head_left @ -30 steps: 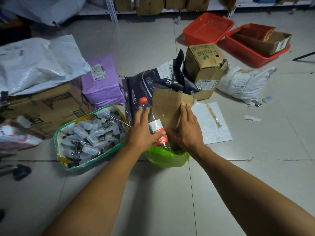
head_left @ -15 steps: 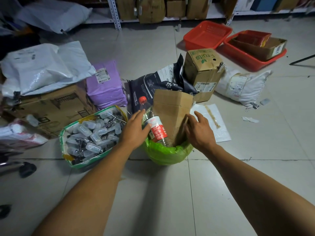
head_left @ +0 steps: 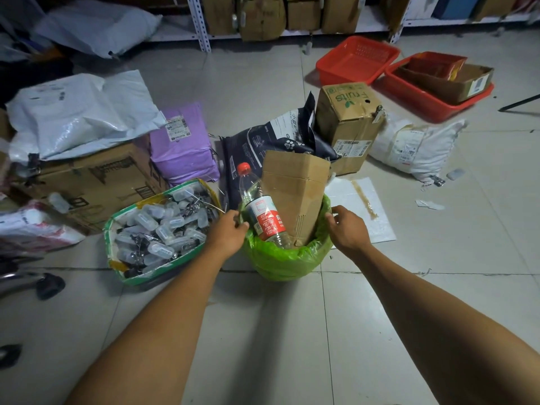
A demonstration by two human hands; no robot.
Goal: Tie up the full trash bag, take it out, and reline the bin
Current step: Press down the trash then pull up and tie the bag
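Two hands are on the rim of the green bag [head_left: 285,260], which lines a bin on the tiled floor [head_left: 292,331]. Your left hand [head_left: 227,232] sits at the rim's left side, fingers curled onto the plastic there; whether they actually pinch it you cannot tell. Your right hand [head_left: 347,229] is at the right side, fingers bent over the bag's edge, grip equally unclear. Between your hands a bottle [head_left: 261,210] with a red cap leans to the left out of the bag, and folded cardboard [head_left: 293,194] stands upright just to its right, both rising well above the rim. A green-edged tray [head_left: 117,229] of small clear containers lies just left of the bag. A black pouch [head_left: 274,135] stands behind it, beside a brown box [head_left: 349,124].
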